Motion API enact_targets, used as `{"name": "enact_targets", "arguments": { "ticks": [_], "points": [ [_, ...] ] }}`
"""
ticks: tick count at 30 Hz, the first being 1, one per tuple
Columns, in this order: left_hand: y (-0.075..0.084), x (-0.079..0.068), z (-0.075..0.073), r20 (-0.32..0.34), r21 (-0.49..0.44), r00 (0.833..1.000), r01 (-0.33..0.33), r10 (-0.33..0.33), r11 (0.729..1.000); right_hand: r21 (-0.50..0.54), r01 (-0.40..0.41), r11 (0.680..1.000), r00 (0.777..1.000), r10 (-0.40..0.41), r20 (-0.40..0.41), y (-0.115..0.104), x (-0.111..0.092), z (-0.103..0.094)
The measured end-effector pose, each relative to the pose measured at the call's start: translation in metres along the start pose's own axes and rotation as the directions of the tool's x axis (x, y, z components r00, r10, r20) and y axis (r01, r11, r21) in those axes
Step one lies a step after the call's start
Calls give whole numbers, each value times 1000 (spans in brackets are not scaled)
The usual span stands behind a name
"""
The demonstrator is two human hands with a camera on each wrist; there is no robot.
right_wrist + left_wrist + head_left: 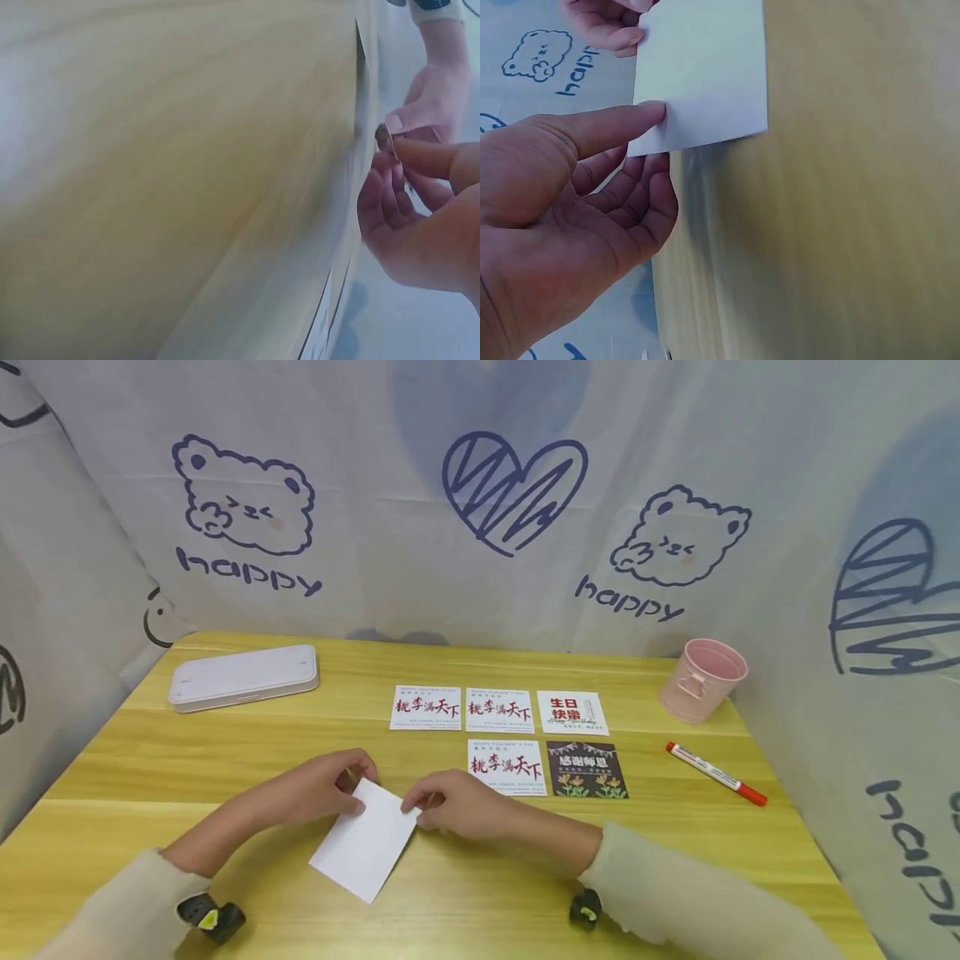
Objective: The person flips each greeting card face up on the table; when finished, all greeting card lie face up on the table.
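Note:
In the head view, a blank white card (pixel 367 843) is held tilted above the near part of the table. My left hand (pixel 315 789) pinches its upper left corner, thumb on the white face. At the right corner, my right hand (pixel 468 806) grips it between thumb and fingers. The left wrist view shows the left thumb (pixel 622 124) over the card's face with the fingers behind it. From the right wrist, the card appears nearly edge-on between both hands, so its face is hidden there. The underside cannot be seen.
Printed square cards with red lettering (pixel 507 768) lie in two rows beyond the hands, one of them dark with flowers (pixel 587 770). A white case (pixel 243 677) sits at the back left. To the right are a pink bucket (pixel 705 681) and a red-capped marker (pixel 716 774).

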State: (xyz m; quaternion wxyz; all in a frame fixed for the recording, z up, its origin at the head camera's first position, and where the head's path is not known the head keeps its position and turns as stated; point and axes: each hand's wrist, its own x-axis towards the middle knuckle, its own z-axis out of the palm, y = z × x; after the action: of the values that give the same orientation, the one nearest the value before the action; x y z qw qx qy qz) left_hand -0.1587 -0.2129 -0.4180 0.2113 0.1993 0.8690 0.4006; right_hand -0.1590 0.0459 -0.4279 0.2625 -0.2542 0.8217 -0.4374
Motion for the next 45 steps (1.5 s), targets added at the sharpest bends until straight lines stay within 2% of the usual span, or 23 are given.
{"name": "enact_targets", "arguments": {
  "ticks": [4,8,17,22,27,31,34,37,40,45],
  "points": [
    [5,12,0,-9,-30,999,-37,37,999,-35,29,999,1000,-29,0,5,-8,-13],
    [12,23,-1,-32,-73,997,-68,66,995,-51,89,995,994,-92,-67,4,-20,-27],
    [29,45,1,-65,-173,994,-98,88,980,53,264,963,949,-249,-195,2,-37,-52],
    [38,55,5,-60,-248,989,-149,138,957,76,358,930,900,-322,-295,4,-39,-60],
    [51,60,7,-102,-293,981,-190,167,937,147,469,871,838,-386,-385,8,-43,-68],
    [60,58,8,-143,-275,978,-185,150,944,185,526,830,798,-407,-444,10,-46,-73],
    [67,55,10,-180,-257,973,-192,148,947,179,558,810,766,-419,-488,12,-48,-77],
    [74,50,10,-211,-235,963,-216,167,948,150,571,807,729,-415,-544,13,-48,-79],
    [80,45,9,-212,-230,958,-242,194,943,107,545,831,702,-384,-599,15,-46,-79],
    [86,38,7,-182,-283,964,-240,194,929,37,464,885,662,-319,-679,17,-43,-79]
  ]
}}
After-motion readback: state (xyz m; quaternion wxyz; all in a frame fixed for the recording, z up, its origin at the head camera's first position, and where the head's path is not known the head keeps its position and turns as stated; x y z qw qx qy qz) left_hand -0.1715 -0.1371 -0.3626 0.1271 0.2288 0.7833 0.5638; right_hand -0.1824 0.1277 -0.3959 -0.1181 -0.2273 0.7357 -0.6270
